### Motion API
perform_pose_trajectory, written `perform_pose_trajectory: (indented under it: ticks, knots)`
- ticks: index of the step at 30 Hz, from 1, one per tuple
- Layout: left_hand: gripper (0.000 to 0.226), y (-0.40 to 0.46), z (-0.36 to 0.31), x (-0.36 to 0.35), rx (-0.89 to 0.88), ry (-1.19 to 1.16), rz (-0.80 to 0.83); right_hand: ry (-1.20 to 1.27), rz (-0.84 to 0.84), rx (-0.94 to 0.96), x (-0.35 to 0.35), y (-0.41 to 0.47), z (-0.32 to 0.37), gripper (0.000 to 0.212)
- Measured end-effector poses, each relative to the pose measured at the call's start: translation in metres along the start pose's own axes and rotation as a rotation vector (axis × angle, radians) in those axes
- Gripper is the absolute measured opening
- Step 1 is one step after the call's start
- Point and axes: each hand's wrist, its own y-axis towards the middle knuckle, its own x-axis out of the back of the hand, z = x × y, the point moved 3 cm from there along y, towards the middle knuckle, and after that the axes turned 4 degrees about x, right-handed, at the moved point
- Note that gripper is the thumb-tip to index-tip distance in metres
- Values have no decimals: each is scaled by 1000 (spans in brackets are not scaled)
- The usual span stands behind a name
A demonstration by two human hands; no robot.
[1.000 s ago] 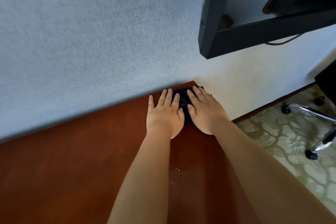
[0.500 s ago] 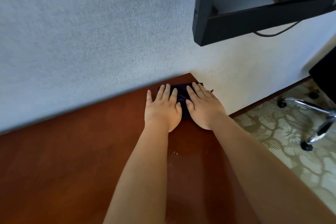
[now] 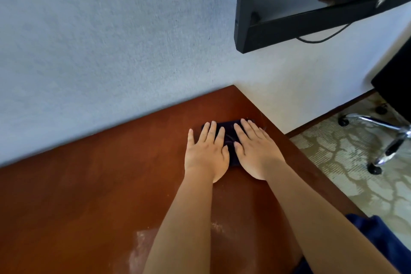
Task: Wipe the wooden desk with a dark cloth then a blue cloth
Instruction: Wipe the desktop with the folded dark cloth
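Note:
A dark cloth (image 3: 229, 138) lies flat on the reddish-brown wooden desk (image 3: 100, 184), near its far right corner. My left hand (image 3: 205, 153) and my right hand (image 3: 255, 151) press side by side on the cloth, fingers straight and pointing toward the wall. The hands cover most of the cloth; only a dark strip shows between and ahead of them. Blue fabric (image 3: 382, 238) shows at the lower right, past the desk edge; whether it is the blue cloth I cannot tell.
A grey-white wall (image 3: 111, 40) backs the desk. A black shelf unit (image 3: 289, 24) hangs at the upper right with a cable beneath. A chrome chair base with castors (image 3: 391, 140) stands on patterned carpet to the right. Pale dusty smears (image 3: 142, 249) mark the near desk.
Both hands have drawn the dark cloth back from the far corner toward me, leaving bare wood at the corner. The blue fabric has come into view at the lower right.

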Motion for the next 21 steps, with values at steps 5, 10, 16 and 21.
perform_pose_trajectory:
  ticks: [5, 10, 16, 21]
  knots:
    - [55, 43, 4, 6, 23, -1, -1, 6, 0, 19, 7, 44, -13, 55]
    - [55, 90, 11, 15, 52, 0, -1, 3, 14, 36, 15, 90, -27, 56]
    - [55, 125, 16, 19, 81, -14, -18, 10, -2, 60, 18, 128, -38, 55]
    - [55, 127, 16, 20, 86, -36, -26, 22, 4, 48, 21, 126, -37, 55]
